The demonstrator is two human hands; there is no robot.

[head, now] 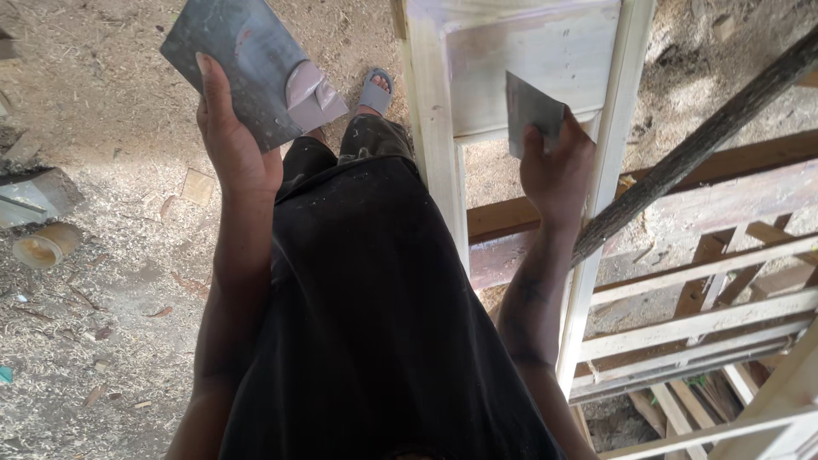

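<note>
My left hand (232,140) holds up a flat grey metal plate (239,60) with a lump of pale putty (313,89) on its near corner. My right hand (558,166) grips a small grey scraper blade (530,119) and presses it against the white-coated panel (532,60) of an upright wooden frame (434,145). The frame's panel and left rail are smeared white. Below me are my dark shirt and one foot in a grey-blue sandal (375,89).
Sawdust covers the ground (111,281). A small tan container (43,247) lies on its side at the left by a grey slab (34,200). Bare wooden frames (699,324) are stacked at the right, and a dark slanted pole (699,145) crosses above them.
</note>
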